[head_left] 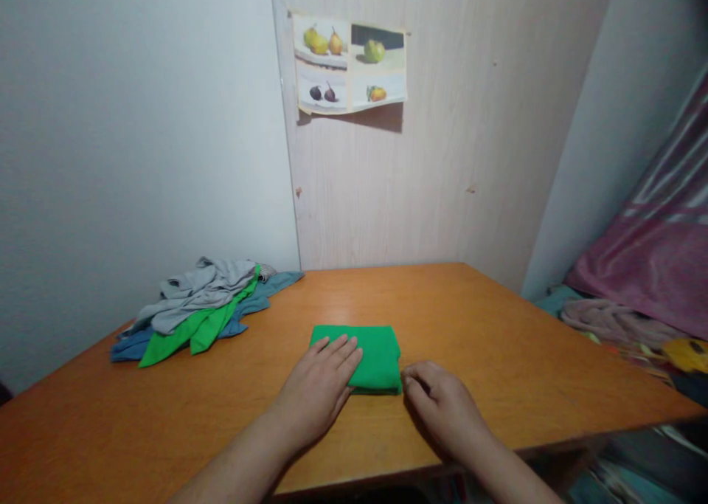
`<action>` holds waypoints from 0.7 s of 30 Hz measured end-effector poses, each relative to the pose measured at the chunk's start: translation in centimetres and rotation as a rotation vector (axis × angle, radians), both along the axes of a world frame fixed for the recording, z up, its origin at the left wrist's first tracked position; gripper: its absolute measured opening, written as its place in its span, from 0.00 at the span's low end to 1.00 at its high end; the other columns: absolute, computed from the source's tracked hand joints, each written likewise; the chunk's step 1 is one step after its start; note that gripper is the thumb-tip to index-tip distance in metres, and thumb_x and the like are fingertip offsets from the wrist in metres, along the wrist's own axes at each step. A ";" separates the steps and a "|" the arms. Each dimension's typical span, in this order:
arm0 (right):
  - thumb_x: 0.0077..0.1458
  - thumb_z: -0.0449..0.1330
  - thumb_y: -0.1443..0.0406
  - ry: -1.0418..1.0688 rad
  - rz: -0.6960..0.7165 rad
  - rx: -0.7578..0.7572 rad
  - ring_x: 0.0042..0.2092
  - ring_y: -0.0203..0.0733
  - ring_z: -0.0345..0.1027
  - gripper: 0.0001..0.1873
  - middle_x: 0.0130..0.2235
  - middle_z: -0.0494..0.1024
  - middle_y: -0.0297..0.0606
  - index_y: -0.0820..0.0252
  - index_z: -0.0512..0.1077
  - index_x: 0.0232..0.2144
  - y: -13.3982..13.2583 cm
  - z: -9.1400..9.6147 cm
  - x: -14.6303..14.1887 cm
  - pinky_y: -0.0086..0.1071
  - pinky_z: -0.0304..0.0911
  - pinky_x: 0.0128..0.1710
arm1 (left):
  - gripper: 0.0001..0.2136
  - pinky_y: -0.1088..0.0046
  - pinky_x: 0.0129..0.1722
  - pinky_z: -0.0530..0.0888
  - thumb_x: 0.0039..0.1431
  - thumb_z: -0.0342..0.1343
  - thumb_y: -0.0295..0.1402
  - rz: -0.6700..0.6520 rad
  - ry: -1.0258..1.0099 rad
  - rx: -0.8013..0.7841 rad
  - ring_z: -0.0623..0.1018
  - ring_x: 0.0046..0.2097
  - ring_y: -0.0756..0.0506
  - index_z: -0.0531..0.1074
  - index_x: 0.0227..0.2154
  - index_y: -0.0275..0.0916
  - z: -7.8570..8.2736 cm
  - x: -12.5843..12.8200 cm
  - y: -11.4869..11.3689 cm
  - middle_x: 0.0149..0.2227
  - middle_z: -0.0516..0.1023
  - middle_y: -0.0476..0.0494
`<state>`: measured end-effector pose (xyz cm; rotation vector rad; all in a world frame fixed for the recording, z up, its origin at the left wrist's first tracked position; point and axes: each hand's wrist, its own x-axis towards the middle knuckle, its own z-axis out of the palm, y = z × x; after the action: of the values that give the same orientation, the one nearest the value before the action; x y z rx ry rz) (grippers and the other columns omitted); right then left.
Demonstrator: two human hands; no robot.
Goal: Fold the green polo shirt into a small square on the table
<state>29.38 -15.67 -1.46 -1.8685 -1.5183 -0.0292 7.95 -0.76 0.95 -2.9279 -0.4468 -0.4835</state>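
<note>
A green cloth [376, 358], folded into a thick, roughly rectangular bundle, lies near the front middle of the wooden table. My left hand [324, 375] rests flat on its left part, fingers stretched out and pointing away from me. Just beyond the bundle's right edge is my right hand [439, 401], its fingers curled in toward the thumb. It appears to hold nothing and to lie beside the cloth, low over the tabletop.
Crumpled grey, bright green and blue clothes [204, 305] are heaped at the table's left edge by the wall. The orange-brown tabletop [498, 342] ends close in front of me. Right of it lie a pink cloth [647, 260] and other fabrics. A fruit picture [349, 65] hangs behind.
</note>
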 end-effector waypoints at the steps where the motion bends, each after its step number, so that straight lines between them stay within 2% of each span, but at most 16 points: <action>1: 0.62 0.52 0.62 0.045 -0.012 0.035 0.36 0.42 0.71 0.14 0.33 0.78 0.37 0.53 0.77 0.33 0.1 0.5 0.2 0.35 0.63 0.37 | 0.26 0.53 0.66 0.56 0.63 0.53 0.31 0.002 0.000 -0.001 0.59 0.68 0.39 0.61 0.64 0.43 0.0 0.0 0.0 0.68 0.60 0.42; 3: 0.63 0.51 0.61 0.088 -0.020 0.107 0.37 0.43 0.72 0.15 0.35 0.79 0.38 0.54 0.77 0.34 0.7 2.1 0.3 0.35 0.65 0.39 | 0.25 0.52 0.66 0.55 0.63 0.53 0.32 0.000 -0.005 -0.001 0.59 0.68 0.39 0.61 0.64 0.43 -0.1 0.0 -0.1 0.68 0.60 0.41; 5: 0.64 0.51 0.59 0.080 0.022 0.171 0.41 0.44 0.73 0.16 0.38 0.80 0.40 0.56 0.77 0.39 1.9 4.0 0.0 0.36 0.66 0.43 | 0.24 0.52 0.66 0.56 0.65 0.52 0.33 0.001 -0.013 -0.003 0.60 0.68 0.39 0.61 0.63 0.42 0.0 0.1 -0.2 0.68 0.60 0.41; 8: 0.65 0.49 0.59 0.028 0.079 0.235 0.50 0.46 0.72 0.20 0.48 0.79 0.46 0.61 0.75 0.48 4.9 6.4 -1.3 0.39 0.64 0.53 | 0.23 0.51 0.65 0.56 0.65 0.52 0.35 0.007 -0.021 -0.021 0.61 0.67 0.38 0.62 0.63 0.42 0.1 0.3 -0.3 0.67 0.61 0.40; 10: 0.65 0.46 0.59 0.008 0.110 0.221 0.55 0.47 0.69 0.23 0.52 0.77 0.49 0.63 0.74 0.52 7.4 7.0 -2.4 0.42 0.61 0.58 | 0.24 0.51 0.65 0.57 0.65 0.52 0.35 0.008 -0.031 -0.036 0.61 0.67 0.38 0.61 0.63 0.41 0.3 0.4 -0.6 0.66 0.63 0.39; 13: 0.67 0.42 0.58 0.000 0.109 0.085 0.60 0.48 0.65 0.28 0.57 0.73 0.53 0.69 0.70 0.57 10.7 6.2 -3.8 0.42 0.57 0.62 | 0.25 0.52 0.65 0.57 0.64 0.53 0.34 -0.003 -0.074 -0.075 0.61 0.67 0.38 0.61 0.63 0.42 0.6 0.4 -1.1 0.66 0.64 0.38; 16: 0.68 0.39 0.56 -0.031 0.084 -0.099 0.64 0.52 0.60 0.33 0.61 0.68 0.59 0.76 0.66 0.60 12.3 3.9 -4.3 0.44 0.53 0.64 | 0.25 0.53 0.66 0.55 0.59 0.55 0.31 -0.050 -0.157 -0.141 0.59 0.68 0.39 0.63 0.60 0.43 0.7 -0.7 -1.3 0.64 0.65 0.41; 18: 0.68 0.39 0.55 -0.065 0.067 -0.161 0.65 0.53 0.57 0.33 0.63 0.66 0.58 0.74 0.65 0.61 12.6 2.5 -4.2 0.47 0.51 0.65 | 0.24 0.55 0.66 0.57 0.55 0.54 0.26 -0.056 -0.257 -0.194 0.60 0.67 0.39 0.66 0.56 0.43 0.6 -1.9 -1.1 0.63 0.67 0.41; 21: 0.68 0.40 0.52 -0.097 0.064 -0.196 0.67 0.53 0.53 0.32 0.65 0.63 0.53 0.68 0.64 0.62 12.6 1.3 -3.9 0.49 0.48 0.66 | 0.19 0.58 0.60 0.66 0.53 0.49 0.22 0.046 -0.454 -0.312 0.69 0.59 0.41 0.68 0.48 0.41 0.5 -4.0 -0.1 0.55 0.72 0.39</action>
<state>25.50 -3.12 -0.15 -1.9952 -1.6987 0.0613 3.93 -0.90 1.49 -3.0750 -0.6968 -1.1790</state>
